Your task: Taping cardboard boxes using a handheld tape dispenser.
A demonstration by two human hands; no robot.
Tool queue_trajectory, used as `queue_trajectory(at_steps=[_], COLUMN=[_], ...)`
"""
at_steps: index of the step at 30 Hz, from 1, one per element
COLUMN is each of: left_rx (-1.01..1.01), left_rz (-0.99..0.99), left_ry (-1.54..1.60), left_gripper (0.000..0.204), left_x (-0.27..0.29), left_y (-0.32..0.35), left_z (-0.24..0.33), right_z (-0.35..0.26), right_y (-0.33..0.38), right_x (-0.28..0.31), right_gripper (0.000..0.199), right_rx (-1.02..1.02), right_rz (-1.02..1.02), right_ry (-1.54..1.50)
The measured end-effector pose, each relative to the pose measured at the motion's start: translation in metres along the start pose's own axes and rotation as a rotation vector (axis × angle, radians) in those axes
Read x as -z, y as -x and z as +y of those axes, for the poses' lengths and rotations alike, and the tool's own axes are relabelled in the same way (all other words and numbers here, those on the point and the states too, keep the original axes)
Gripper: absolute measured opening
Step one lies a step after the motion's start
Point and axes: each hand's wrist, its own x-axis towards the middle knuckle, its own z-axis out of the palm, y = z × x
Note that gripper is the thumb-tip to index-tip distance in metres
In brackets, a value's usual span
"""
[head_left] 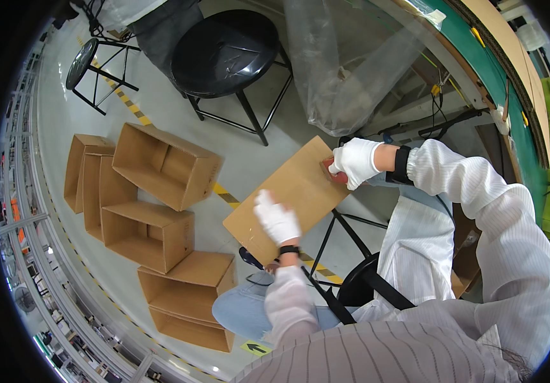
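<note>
Head view: flat carton (288, 195) held out over the floor, above the knees, tilted, likely so both gloved hands can work its panels. Right hand (356, 163) closed on the far corner, thumb over the edge. Left hand (276, 218) laid open and flat on the near face, pressing, not gripping. Plain brown card, clean, still folded flat. Opened boxes (153, 210) stacked on the floor to the left; black stool (227, 54) beyond.
</note>
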Motion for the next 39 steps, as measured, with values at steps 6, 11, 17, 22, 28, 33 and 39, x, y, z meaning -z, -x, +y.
queue_trajectory(at_steps=[6, 11, 17, 22, 28, 33, 39], left_rx=[-0.198, -0.332, -0.466, -0.497, -0.173, -0.089, -0.098], left_rz=[-0.116, -0.277, -0.255, -0.465, -0.611, -0.074, -0.127], left_ry=[0.242, 0.225, -0.122, -0.124, 0.383, -0.037, -0.093], left_gripper=[0.075, 0.088, 0.070, 0.080, 0.061, 0.060, 0.062], left_x=[-0.043, -0.035, -0.026, 0.022, 0.027, 0.004, -0.001], left_y=[0.014, 0.013, 0.024, 0.022, 0.002, -0.021, -0.020], left_z=[0.105, 0.086, 0.015, -0.036, -0.072, -0.014, -0.006], right_z=[-0.002, 0.008, -0.016, -0.053, -0.086, -0.067, -0.025], right_y=[-0.005, 0.006, -0.015, -0.030, -0.047, -0.038, 0.021], right_x=[-0.003, -0.005, -0.016, -0.036, -0.054, -0.058, -0.039], right_gripper=[0.031, 0.038, 0.042, 0.041, 0.029, 0.034, 0.042], right_rx=[0.011, -0.030, 0.046, 0.072, 0.111, 0.152, 0.140], right_rz=[0.039, 0.002, 0.041, 0.059, 0.193, 0.133, 0.095], right_ry=[0.062, 0.022, -0.075, -0.211, -0.302, -0.317, -0.212])
